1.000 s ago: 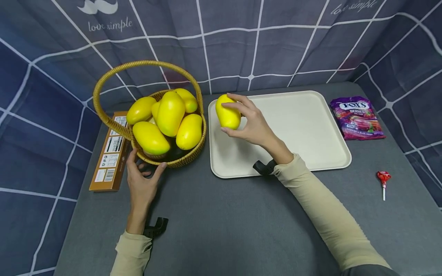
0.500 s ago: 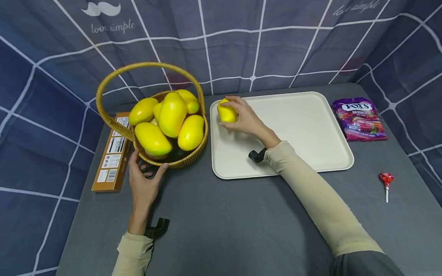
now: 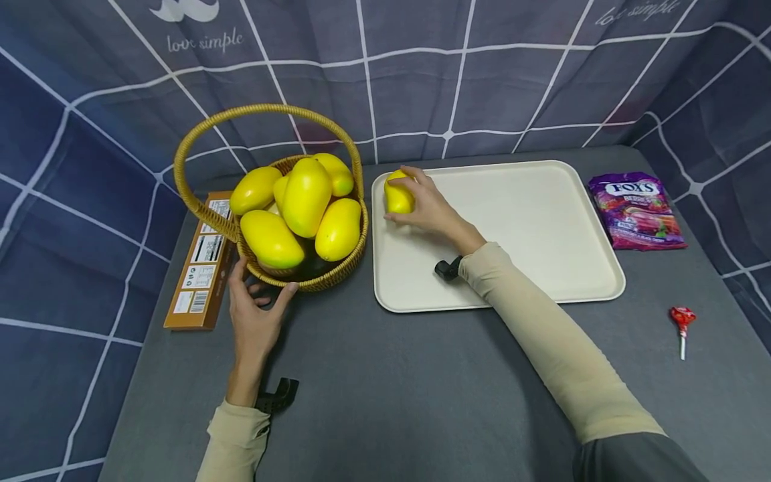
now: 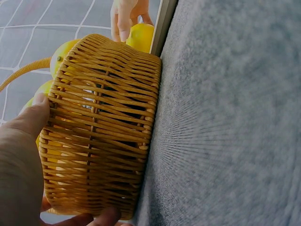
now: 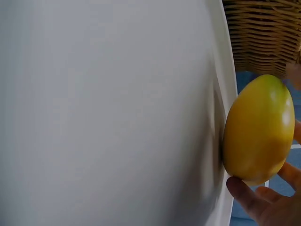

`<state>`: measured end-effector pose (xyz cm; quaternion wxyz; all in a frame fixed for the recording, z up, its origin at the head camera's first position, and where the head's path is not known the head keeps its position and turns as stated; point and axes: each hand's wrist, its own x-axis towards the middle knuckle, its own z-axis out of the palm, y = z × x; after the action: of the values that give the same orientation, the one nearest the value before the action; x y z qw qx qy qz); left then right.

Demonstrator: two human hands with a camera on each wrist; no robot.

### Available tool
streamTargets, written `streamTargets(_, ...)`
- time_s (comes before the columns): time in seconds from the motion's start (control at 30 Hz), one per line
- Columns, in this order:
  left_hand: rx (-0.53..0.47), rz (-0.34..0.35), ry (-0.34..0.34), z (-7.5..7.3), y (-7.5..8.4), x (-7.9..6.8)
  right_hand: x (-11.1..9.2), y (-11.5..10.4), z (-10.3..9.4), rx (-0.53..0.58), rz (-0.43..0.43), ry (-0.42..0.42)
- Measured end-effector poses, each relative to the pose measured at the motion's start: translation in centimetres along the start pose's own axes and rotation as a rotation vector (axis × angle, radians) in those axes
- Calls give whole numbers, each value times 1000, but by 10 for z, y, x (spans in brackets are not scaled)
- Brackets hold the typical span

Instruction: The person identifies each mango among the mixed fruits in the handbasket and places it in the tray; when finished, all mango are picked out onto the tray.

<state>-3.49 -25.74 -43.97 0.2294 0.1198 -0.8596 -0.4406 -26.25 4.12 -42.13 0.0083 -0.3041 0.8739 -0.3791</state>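
A yellow mango (image 3: pixel 397 197) is in my right hand (image 3: pixel 430 211), which grips it with fingers and thumb at the far left corner of the cream tray (image 3: pixel 524 231). In the right wrist view, the mango (image 5: pixel 259 129) appears to touch the tray surface. My left hand (image 3: pixel 254 328) holds the near side of a wicker basket (image 3: pixel 331 278) with a tall arched handle. In the left wrist view its thumb lies over the rim of the basket (image 4: pixel 101 127), fingers round the side. Several more mangoes (image 3: pixel 306 199) are heaped inside the basket.
Left of the basket lies a brown box (image 3: pixel 199 278) with white labels. A purple candy bag (image 3: pixel 637 211) sits right of the tray, and a red lollipop (image 3: pixel 682 328) lies nearer on the grey table (image 3: pixel 421 388). A checked curtain (image 3: pixel 409 94) stands behind.
My right hand has lowered the mango from above the tray onto its far left part, and still grips it. The left hand keeps its hold on the basket. The head view has shifted slightly.
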Motion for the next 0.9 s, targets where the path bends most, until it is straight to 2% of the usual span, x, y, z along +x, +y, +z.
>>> streamTargets(0.5,-7,-6,-5,0,0,-1,-4,0,-1,-19,-29,-7)
streamTargets(0.9,-3,-19,-11,-2,3,-1,-11,-8,-6,-67,9,-43)
